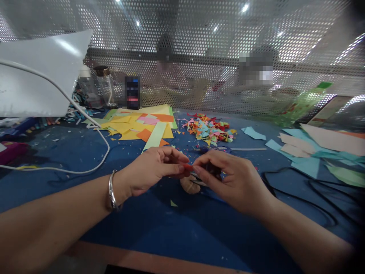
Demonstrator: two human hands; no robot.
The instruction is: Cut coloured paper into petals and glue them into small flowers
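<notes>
Much of the small red piece (188,167) is covered by the fingertips pinching it, so its full outline and material are hard to make out. The person's left hand (162,163) grips its left end between thumb and fingers, while the right hand (234,179) has thumb and forefinger closed on the other end. A dark object (213,169) under the right palm is mostly hidden, and a rounded tan thing (190,185) below the fingertips is partly covered; neither can be identified. Both forearms run out of the frame. The red piece sits above the table, near the middle of the view, its long axis running roughly sideways from one hand to the other; which end is its front cannot be told. The blue tabletop (242,243) is flecked with tiny scraps. Beyond the hands lie yellow sheets (125,127) and a heap of multicoloured clippings (211,129), with blue and pale sheets (310,148) at right. A perforated panel (199,45) closes off the back, blurring the figures behind it.
</notes>
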